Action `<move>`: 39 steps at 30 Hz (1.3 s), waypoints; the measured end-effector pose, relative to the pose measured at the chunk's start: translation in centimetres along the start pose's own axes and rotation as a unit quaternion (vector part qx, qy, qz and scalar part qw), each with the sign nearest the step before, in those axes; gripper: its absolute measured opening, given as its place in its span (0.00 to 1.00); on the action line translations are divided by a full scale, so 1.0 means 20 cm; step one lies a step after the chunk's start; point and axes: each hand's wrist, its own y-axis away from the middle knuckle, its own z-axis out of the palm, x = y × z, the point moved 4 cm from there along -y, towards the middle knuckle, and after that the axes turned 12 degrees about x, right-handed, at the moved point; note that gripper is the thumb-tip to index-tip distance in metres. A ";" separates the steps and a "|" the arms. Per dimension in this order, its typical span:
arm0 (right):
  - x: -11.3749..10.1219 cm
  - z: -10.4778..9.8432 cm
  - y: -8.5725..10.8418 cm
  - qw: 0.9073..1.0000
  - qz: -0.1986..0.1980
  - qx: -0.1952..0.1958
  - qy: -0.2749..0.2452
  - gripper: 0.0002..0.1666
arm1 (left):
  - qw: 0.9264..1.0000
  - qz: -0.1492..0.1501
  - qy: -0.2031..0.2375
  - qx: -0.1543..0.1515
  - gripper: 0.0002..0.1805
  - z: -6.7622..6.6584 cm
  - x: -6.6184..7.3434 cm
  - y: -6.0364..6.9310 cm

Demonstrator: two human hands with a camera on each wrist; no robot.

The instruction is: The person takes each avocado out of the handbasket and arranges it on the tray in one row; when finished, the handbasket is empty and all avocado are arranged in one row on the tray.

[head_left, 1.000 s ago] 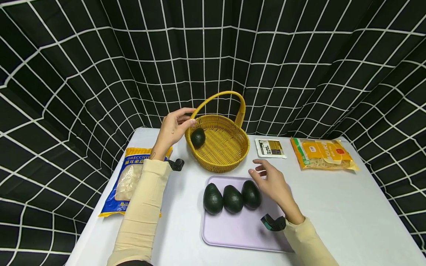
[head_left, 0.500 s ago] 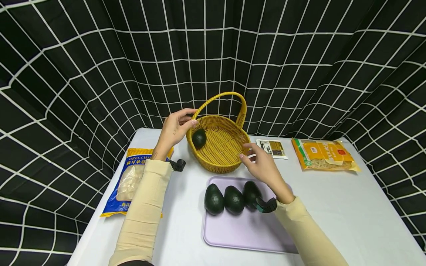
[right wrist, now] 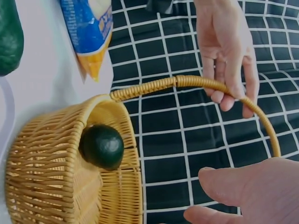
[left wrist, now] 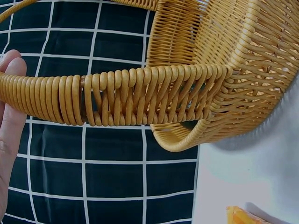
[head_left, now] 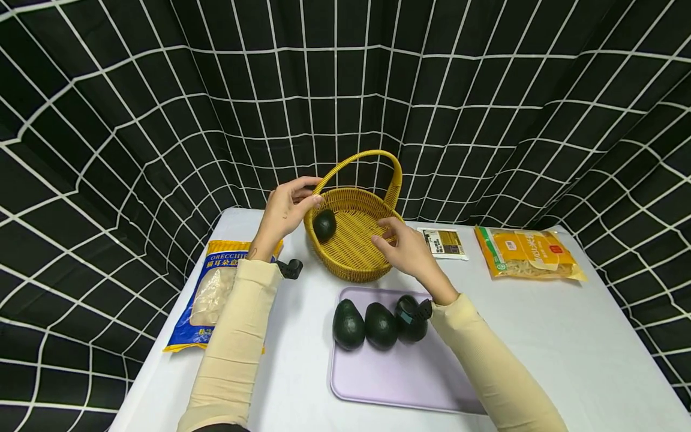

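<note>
A yellow wicker basket (head_left: 351,273) with an arched handle (left wrist: 154,95) stands at the table's back. My left hand (head_left: 286,207) pinches the left side of that handle between thumb and fingers. One dark green avocado (right wrist: 102,146) lies inside, against the basket's left wall. Over the basket's right rim hovers my right hand (head_left: 407,247), fingers loosely bent and holding nothing. In front of the basket, a lilac tray (head_left: 396,384) bears three avocados side by side: left (head_left: 348,324), middle (head_left: 380,325) and right (head_left: 412,333). The right wrist's camera partly covers the right one.
A blue and yellow pasta bag (head_left: 210,294) lies at left, partly under my left forearm. Behind my right hand is a small flat packet (head_left: 445,243), with an orange noodle bag (head_left: 531,252) farther right. Black gridded cloth (head_left: 345,78) hangs behind and beside the white table.
My right hand has moved from above the tray forward and left to the basket's right rim. The left hand keeps hold of the handle; basket and avocados stay put.
</note>
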 end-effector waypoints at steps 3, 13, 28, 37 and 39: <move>-0.01 0.02 -0.03 1.000 0.013 -0.012 -0.001 0.28 | 1.000 -0.001 0.000 0.000 0.19 0.00 0.00 0.00; -0.02 0.11 -0.14 0.999 0.030 -0.034 -0.003 0.28 | 1.000 -0.007 -0.005 0.001 0.19 0.00 -0.02 0.01; -0.02 0.26 -0.25 0.996 0.053 -0.068 0.003 0.28 | 1.000 -0.012 0.000 -0.001 0.19 0.00 -0.02 0.00; -0.04 0.34 -0.30 0.992 0.085 -0.095 0.001 0.30 | 1.000 -0.002 -0.001 -0.004 0.19 0.00 -0.01 0.00; -0.04 0.35 -0.31 0.991 0.088 -0.097 0.002 0.30 | 1.000 -0.002 -0.004 -0.003 0.19 0.00 -0.01 0.00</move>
